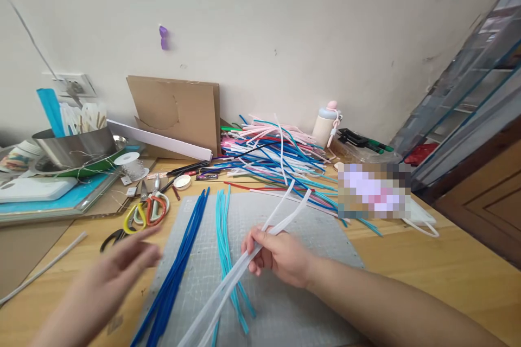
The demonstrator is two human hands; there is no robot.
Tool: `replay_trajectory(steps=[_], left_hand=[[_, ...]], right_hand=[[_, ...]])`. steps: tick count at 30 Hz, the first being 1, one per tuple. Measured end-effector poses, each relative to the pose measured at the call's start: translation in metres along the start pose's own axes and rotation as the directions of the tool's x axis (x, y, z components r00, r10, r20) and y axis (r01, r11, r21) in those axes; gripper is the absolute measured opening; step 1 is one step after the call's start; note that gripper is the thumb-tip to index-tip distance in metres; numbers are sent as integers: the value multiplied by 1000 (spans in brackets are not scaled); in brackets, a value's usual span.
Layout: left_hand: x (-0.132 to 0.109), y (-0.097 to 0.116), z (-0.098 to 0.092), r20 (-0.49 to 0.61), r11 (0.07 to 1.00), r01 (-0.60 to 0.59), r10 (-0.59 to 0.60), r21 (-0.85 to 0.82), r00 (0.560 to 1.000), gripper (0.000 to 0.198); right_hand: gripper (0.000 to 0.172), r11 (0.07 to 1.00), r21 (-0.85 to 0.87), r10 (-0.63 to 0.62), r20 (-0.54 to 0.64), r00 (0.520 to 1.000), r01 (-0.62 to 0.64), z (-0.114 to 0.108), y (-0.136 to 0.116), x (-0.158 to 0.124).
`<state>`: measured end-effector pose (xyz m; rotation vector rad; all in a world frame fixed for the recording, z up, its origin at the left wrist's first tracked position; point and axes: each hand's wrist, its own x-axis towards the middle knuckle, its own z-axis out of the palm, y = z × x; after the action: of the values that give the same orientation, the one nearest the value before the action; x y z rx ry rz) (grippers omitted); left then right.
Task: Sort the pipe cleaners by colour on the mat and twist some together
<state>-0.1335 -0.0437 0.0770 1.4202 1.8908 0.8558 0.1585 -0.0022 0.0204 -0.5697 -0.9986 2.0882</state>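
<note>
White stems (pixel 240 265) are held slantwise above the grey cutting mat (pixel 313 303), their near ends cut off by the bottom edge of the view. On the left, the left hand (pixel 122 265) is seen blurred, fingers loosely parted, nothing visibly held; by a low sweep there, the nearby scissors (pixel 142 211) could be knocked. Next along, dark blue stems (pixel 185 257) are laid in a loose bunch, easily fanned out if brushed. Then the light blue stems (pixel 222 233) are crossed over by the white; whether they are touched cannot be told, but by fuzzy surfaces they could be dragged askew. And the right hand (pixel 280 255) is closed round the white stems; were that grip slackened, one could be lost, or its tip caught in the mixed pile (pixel 268 149) behind.
</note>
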Motion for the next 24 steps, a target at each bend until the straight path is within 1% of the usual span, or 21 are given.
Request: replay_trajectory(steps=[1,2,3,4,5,6,7,8,9,10,11,12,13,14,15,16,18,19,20,22,24], left_hand=[[-13,21,21,191,993,-10,32,-116,981,68],[-24,37,41,363,975,15,69,-224,929,68],[-32,48,58,503,953,71,92,-296,860,63],[-38,55,71,607,935,136,98,-329,789,55],[-41,57,82,678,924,205,75,-323,732,45],[-42,56,89,756,925,268,32,-271,654,40],[-41,53,93,796,921,310,1,-237,605,39],[-39,48,94,818,914,342,-18,-220,575,39],[-35,43,94,828,901,370,-21,-227,560,40],[-30,38,92,823,878,400,-12,-264,568,41],[-26,34,89,806,845,431,0,-316,592,41],[-22,31,85,779,806,460,3,-373,627,42],[-18,29,81,733,764,475,-5,-436,680,42],[-15,28,77,674,723,477,-20,-500,738,41],[-12,27,74,604,685,464,-46,-561,796,39],[-9,27,71,529,650,445,-76,-617,845,36],[-4,26,67,408,579,407,-137,-707,903,32],[-1,26,66,366,547,393,-163,-739,916,30],[2,24,65,338,521,384,-186,-762,923,29],[8,21,65,313,482,381,-219,-789,924,28],[13,16,64,321,449,401,-245,-798,915,27]], right_hand=[[38,1000,-10,3,26,1000,-3,2,2,-1],[38,1000,-24,-1,48,999,2,4,5,-2],[38,999,-40,-9,64,998,12,6,7,-4],[38,998,-58,-18,73,997,22,8,8,-5],[39,996,-82,-24,73,997,30,9,8,-7],[40,993,-117,-25,70,997,34,10,7,-8],[38,985,-172,-18,71,997,30,10,3,-9],[36,965,-261,6,82,997,15,9,-2,-11],[33,923,-386,48,105,993,-4,6,-10,-12],[32,844,-536,91,128,988,-8,2,-19,-12],[35,726,-687,120,144,982,12,-4,-30,-12],[37,578,-815,126,152,980,52,-13,-41,-11],[35,416,-903,64,146,987,106,-24,-51,-10],[33,268,-954,-40,130,991,136,-36,-61,-7],[29,133,-984,-140,99,985,118,-51,-69,-4],[25,15,-999,-231,36,972,41,-66,-76,-1],[19,-186,-969,-362,-84,928,-160,-97,-87,6],[21,-260,-937,-401,-114,909,-232,-111,-90,9],[27,-307,-912,-412,-129,902,-271,-123,-93,12],[33,-341,-893,-400,-146,905,-295,-145,-98,18],[21,-337,-893,-384,-159,910,-298,-161,-106,25]])
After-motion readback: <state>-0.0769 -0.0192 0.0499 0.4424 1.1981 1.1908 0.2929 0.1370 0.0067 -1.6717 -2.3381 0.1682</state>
